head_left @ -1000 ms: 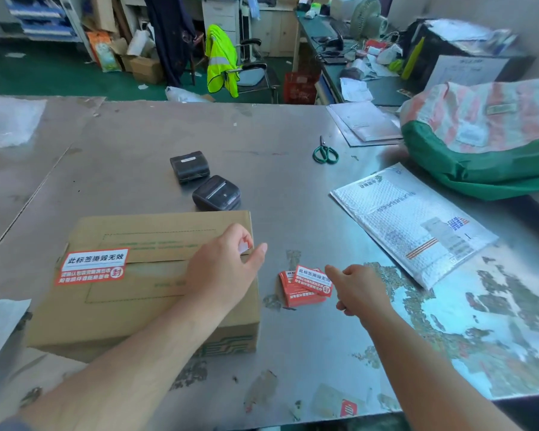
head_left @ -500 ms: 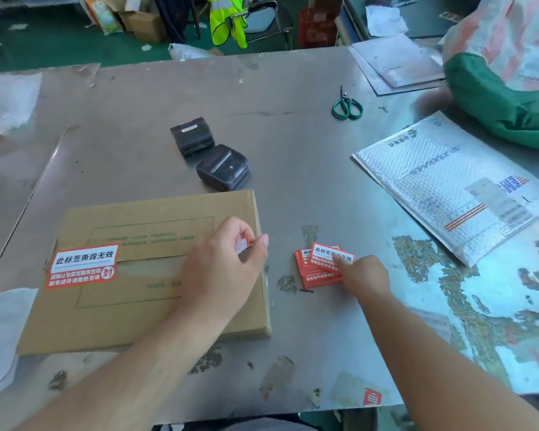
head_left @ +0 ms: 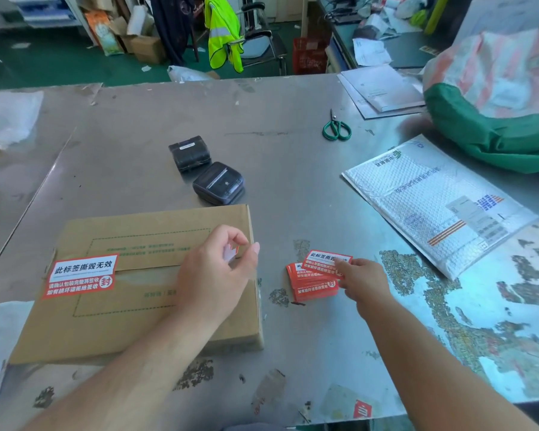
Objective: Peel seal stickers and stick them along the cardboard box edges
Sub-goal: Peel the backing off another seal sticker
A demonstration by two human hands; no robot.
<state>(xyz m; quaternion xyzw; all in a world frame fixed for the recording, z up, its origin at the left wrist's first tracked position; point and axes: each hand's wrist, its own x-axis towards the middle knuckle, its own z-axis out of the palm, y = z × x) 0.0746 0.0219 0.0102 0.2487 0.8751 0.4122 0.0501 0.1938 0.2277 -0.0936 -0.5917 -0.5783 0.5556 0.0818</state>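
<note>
Stickers [head_left: 308, 289] apparently clear of box [head_left: 143, 231] edge

We've got the cardboard box [head_left: 137, 331] lying flat on the table [head_left: 277, 157]: brown, green dashed print on top, flaps closed. One seal sticker [head_left: 81, 276], red w/ a white band & black chars, is stuck flat over the flap seam at the box's left edge. The sticker stack [head_left: 311, 287], same type, lies just right of the box, not touching it. Its top sticker [head_left: 324, 259] sits skewed up & right, our right hand [head_left: 364, 281] pinching its near corner. Our left hand [head_left: 212, 281], over the box's right side, pinches a small white slip [head_left: 230, 255] w/ a red edge.
</note>
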